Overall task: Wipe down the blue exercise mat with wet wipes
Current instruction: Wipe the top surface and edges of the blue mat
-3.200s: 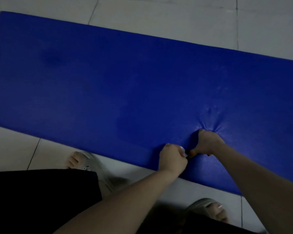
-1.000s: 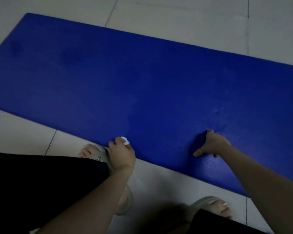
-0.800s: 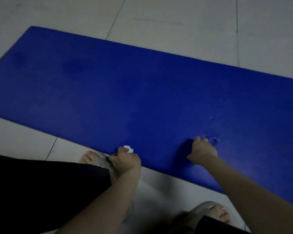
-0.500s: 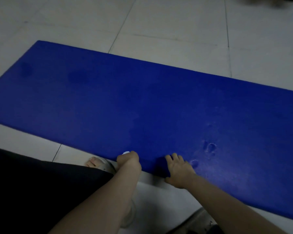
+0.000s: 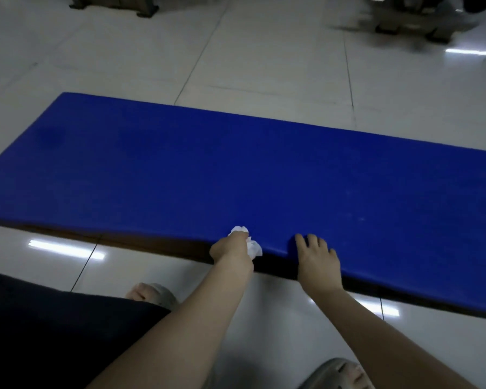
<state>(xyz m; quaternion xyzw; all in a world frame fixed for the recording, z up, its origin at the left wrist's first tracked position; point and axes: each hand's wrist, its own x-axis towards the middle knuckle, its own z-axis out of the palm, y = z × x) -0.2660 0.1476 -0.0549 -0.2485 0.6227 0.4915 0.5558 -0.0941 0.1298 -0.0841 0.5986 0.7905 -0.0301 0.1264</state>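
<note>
our left hand was clenched round a crumpled wet wipe at the near edge of the blue exercise mat, which stretched ahead of the fingertips on the tiled floor, its near edge raised. just beside it, our right hand gripped that edge, fingers curved over the top. we judged the floppy edge could slip free, or the wipe drop under it. both thumbs were hidden, and the mat's underside was lost in shadow.

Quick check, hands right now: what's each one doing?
Left hand: closed on a crumpled wet wipe.
Right hand: fingers hooked over the near edge of the blue mat, apparently gripping it.
</note>
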